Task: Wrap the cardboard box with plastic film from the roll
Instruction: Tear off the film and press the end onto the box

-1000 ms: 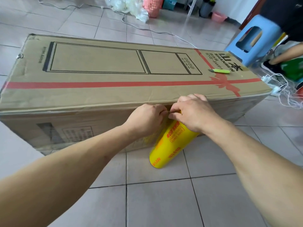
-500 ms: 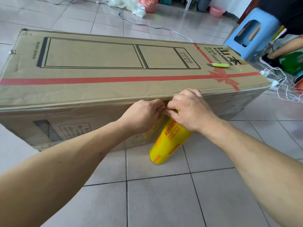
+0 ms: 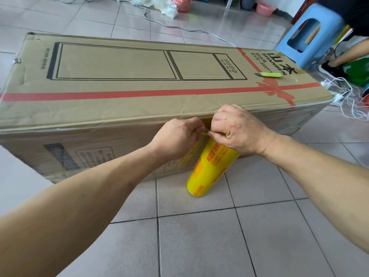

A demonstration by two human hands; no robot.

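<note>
Yellow roll, brown box, and two hands picking at thin film.

The yellow film roll [image 3: 211, 166] leans on the box's near side at the middle of the frame, its bottom on the smooth floor tiles [image 3: 199, 246]. The left hand [image 3: 175, 139] and right hand [image 3: 239, 129] both curl at its top and seem to pinch the film edge. The film looks thin, soft and clingy, so grab the hard roll instead. The long cardboard box [image 3: 139, 108] looks stiff and heavy, with shiny film already on it. A green cutter [image 3: 269, 74] lies on top, upper right.
</note>
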